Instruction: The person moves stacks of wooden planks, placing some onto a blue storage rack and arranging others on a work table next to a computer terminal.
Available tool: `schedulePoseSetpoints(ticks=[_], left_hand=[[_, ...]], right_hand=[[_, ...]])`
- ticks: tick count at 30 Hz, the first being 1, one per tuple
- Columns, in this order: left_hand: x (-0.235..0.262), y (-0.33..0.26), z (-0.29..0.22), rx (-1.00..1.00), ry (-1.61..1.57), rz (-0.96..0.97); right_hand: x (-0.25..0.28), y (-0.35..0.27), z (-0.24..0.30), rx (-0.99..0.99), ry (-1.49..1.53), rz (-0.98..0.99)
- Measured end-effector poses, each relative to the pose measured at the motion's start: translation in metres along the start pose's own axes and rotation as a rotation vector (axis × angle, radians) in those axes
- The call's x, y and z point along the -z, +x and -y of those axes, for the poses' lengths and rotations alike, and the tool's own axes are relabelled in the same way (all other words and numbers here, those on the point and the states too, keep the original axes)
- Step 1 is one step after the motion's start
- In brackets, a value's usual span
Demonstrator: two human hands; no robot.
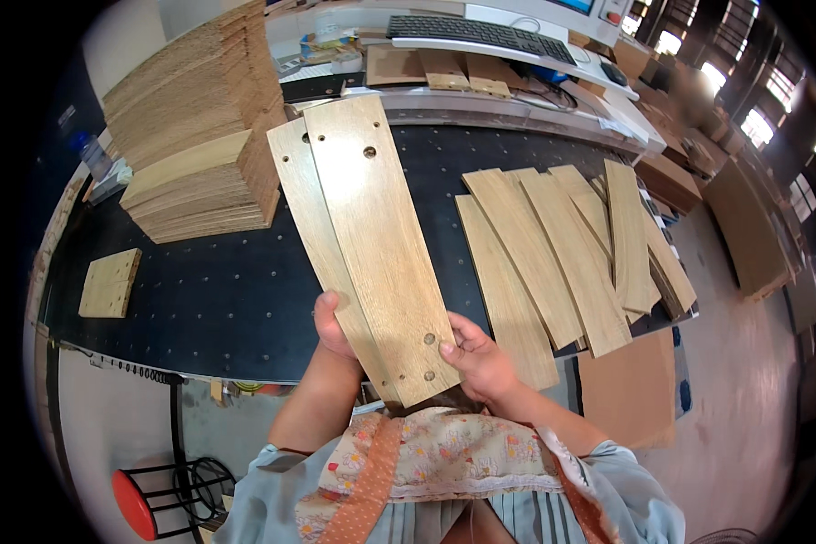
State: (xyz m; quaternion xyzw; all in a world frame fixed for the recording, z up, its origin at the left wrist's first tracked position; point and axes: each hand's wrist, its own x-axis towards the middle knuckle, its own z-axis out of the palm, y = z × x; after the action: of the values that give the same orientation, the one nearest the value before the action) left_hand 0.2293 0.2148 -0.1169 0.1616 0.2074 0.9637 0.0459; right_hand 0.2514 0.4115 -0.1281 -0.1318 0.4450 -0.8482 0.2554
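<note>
Two long wood-grain boards with drilled holes are held up in front of me, the upper board overlapping the lower board. Round holes show near both ends. My left hand grips the left edge of the lower board, thumb up and fingers hidden beneath. On the right edge, close to the near end, my right hand is closed with its thumb on the upper board's face. To the right, several loose boards lie fanned out and overlapping on the dark table, some jutting past its near edge.
Tall stacks of boards stand at the back left. A short board piece lies at the left. Behind the table are a keyboard, a mouse and a monitor edge. A red stool stands at lower left, cardboard at lower right.
</note>
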Motion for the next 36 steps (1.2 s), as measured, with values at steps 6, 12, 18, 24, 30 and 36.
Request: schedulePoseSetpoints(ticks=[6,12,18,24,30,36], left_hand=[[-0.016,-0.002,-0.002,0.031,0.089,0.098],[-0.026,-0.015,-0.009,-0.056,0.060,0.136],[-0.032,-0.044,-0.026,-0.244,0.109,0.104],[-0.039,-0.092,-0.046,-0.521,0.205,-0.182],[-0.038,-0.144,-0.062,-0.722,0.003,-0.418],[-0.043,-0.172,-0.064,-0.832,0.022,-0.496]], right_hand=[[-0.006,-0.003,-0.003,-0.054,-0.019,0.093],[-0.017,-0.004,-0.005,-0.062,-0.096,0.172],[-0.034,0.009,-0.003,-0.117,-0.260,0.326],[-0.068,0.030,-0.011,-0.345,-0.242,0.468],[-0.114,0.035,-0.024,-0.575,-0.283,0.515],[-0.138,0.026,-0.026,-0.664,-0.383,0.585]])
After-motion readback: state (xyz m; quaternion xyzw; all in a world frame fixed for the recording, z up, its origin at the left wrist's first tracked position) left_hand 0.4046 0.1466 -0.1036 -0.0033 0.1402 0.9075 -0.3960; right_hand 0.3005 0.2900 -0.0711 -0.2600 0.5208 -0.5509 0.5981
